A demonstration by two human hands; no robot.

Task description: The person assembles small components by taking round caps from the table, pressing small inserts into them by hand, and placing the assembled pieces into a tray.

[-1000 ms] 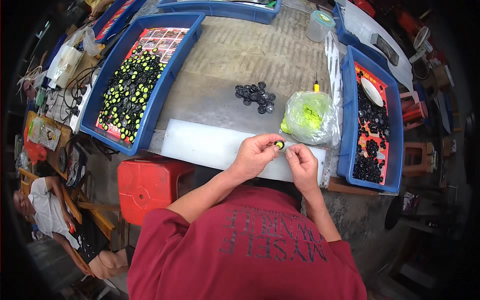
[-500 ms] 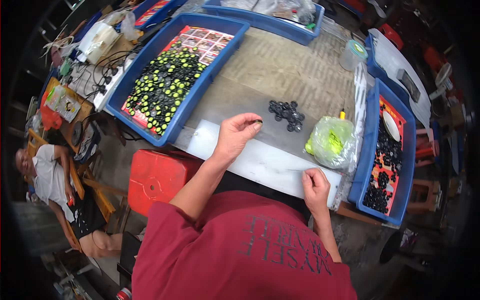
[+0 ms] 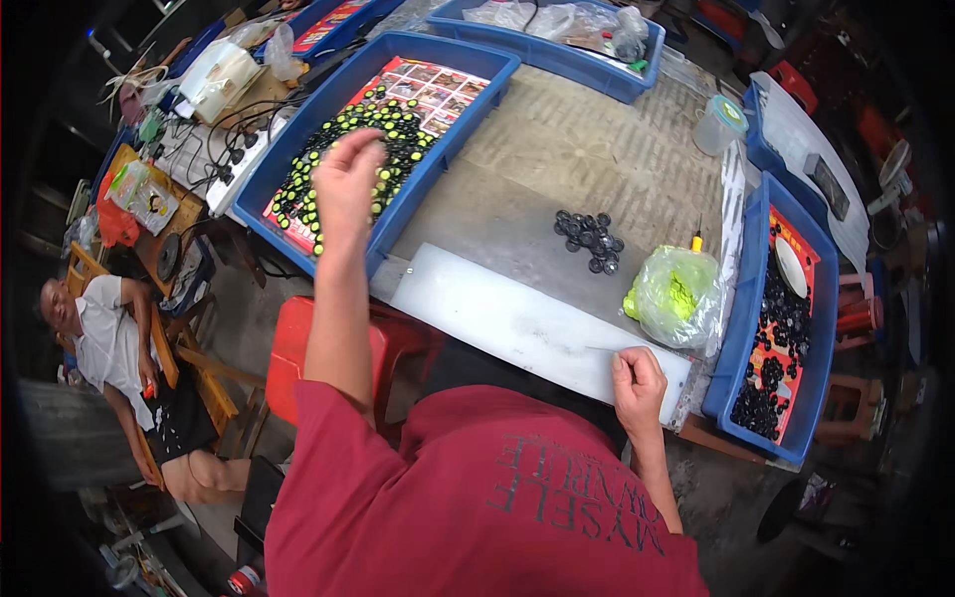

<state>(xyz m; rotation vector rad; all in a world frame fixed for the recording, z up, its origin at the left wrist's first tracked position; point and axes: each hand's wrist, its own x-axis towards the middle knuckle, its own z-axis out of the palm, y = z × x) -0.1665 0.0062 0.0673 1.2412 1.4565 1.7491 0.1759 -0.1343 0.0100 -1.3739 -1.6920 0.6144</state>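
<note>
My left hand (image 3: 348,184) is over the left blue tray (image 3: 430,149), fingers bent and smeared by motion; whether they hold anything does not show. Below it, many small round black pieces (image 3: 298,184) lie in the tray, lots of them with bright yellow-green centres. At the right end of a white board (image 3: 497,310), my right hand (image 3: 639,383) is closed around a thin needle-like tool (image 3: 599,348), its tip pointing left. Plain black round pieces (image 3: 589,239) form a small pile beyond the board. Beside them, a clear plastic bag (image 3: 676,298) contains yellow-green bits.
A yellow-handled tool (image 3: 696,242) stands by the bag. Another blue tray (image 3: 718,398) on the right holds black pieces and a white oval dish (image 3: 791,267). Farther back are a lidded clear tub (image 3: 718,127) and a blue bin (image 3: 557,55). A red stool (image 3: 288,358) and a seated person (image 3: 114,333) are at left.
My left hand has moved from above the white board, where it pinched a small dark piece, left and away to over the tray. My right hand stays by the board's right end.
</note>
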